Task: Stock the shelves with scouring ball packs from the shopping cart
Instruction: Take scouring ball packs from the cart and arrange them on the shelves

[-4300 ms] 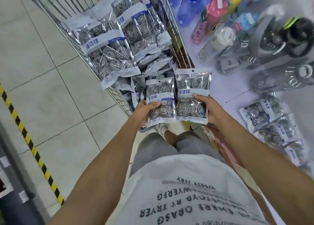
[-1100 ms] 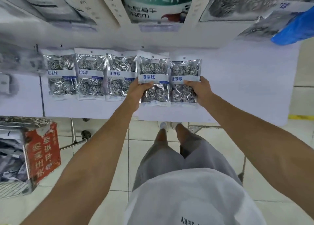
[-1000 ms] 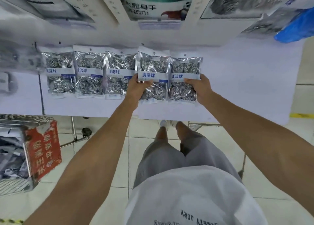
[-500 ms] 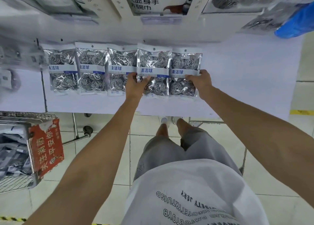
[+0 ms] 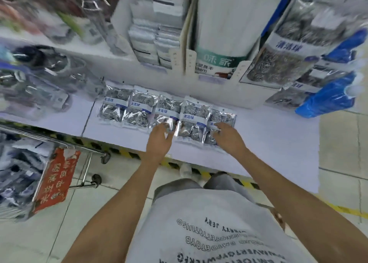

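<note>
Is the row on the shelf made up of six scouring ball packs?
No, five scouring ball packs lie side by side on the shelf.

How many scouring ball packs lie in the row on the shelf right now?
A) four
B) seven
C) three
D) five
D: five packs lie side by side on the white shelf, from the leftmost pack to the rightmost pack, with the left hand and right hand at the last ones.
</note>
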Demonstrator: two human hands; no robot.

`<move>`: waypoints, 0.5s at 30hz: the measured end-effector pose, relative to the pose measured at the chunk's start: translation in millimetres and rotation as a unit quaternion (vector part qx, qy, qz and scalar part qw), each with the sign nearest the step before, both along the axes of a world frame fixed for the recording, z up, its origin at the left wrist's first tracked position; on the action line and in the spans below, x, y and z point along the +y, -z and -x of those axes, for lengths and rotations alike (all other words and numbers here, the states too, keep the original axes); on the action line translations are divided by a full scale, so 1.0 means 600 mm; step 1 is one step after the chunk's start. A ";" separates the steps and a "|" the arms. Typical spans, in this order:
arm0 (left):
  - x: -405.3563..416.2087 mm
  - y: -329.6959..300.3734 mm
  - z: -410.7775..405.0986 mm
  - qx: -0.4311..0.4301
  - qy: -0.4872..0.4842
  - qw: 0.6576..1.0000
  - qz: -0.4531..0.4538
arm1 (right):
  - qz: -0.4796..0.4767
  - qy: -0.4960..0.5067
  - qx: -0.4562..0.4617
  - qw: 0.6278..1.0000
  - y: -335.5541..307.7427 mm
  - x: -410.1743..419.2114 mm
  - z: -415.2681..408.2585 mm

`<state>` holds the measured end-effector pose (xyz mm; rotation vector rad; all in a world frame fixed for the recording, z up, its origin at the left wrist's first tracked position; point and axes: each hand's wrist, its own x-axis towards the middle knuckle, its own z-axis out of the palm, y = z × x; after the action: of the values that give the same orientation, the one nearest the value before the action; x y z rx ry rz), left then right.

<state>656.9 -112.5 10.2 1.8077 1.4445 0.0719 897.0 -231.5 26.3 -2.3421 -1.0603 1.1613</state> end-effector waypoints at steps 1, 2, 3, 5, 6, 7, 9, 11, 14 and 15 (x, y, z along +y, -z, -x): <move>-0.013 -0.014 0.016 0.008 -0.002 1.000 -0.014 | -0.011 -0.041 -0.025 0.999 -0.014 0.003 0.013; -0.025 -0.027 0.031 0.017 -0.007 0.999 -0.027 | -0.026 -0.081 -0.042 0.995 -0.027 0.006 0.025; -0.039 -0.039 0.047 0.029 -0.017 0.999 -0.035 | -0.042 -0.121 -0.055 0.990 -0.039 0.010 0.038; -0.067 -0.059 0.081 0.055 -0.040 0.996 -0.054 | -0.064 -0.192 -0.066 0.977 -0.058 0.020 0.067; -0.082 -0.066 0.099 0.071 -0.049 0.994 -0.072 | -0.074 -0.226 -0.075 0.968 -0.065 0.025 0.084; -0.099 -0.073 0.118 0.088 -0.060 0.990 -0.091 | -0.084 -0.259 -0.087 0.958 -0.072 0.030 0.102; -0.135 -0.088 0.158 0.112 -0.090 0.981 -0.129 | -0.104 -0.316 -0.106 0.937 -0.085 0.036 0.145; -0.175 -0.099 0.199 0.129 -0.118 0.972 -0.160 | -0.133 -0.377 -0.127 0.908 -0.093 0.039 0.191; -0.240 -0.107 0.268 0.138 -0.175 0.960 -0.172 | -0.157 -0.445 -0.123 0.873 -0.100 0.034 0.268; -0.263 -0.106 0.291 0.140 -0.198 0.954 -0.177 | -0.161 -0.462 -0.118 0.864 -0.100 0.031 0.294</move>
<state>482.0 -270.3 73.9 1.8297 2.0963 0.3053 720.4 -212.8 86.6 -1.7155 -2.4037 0.8235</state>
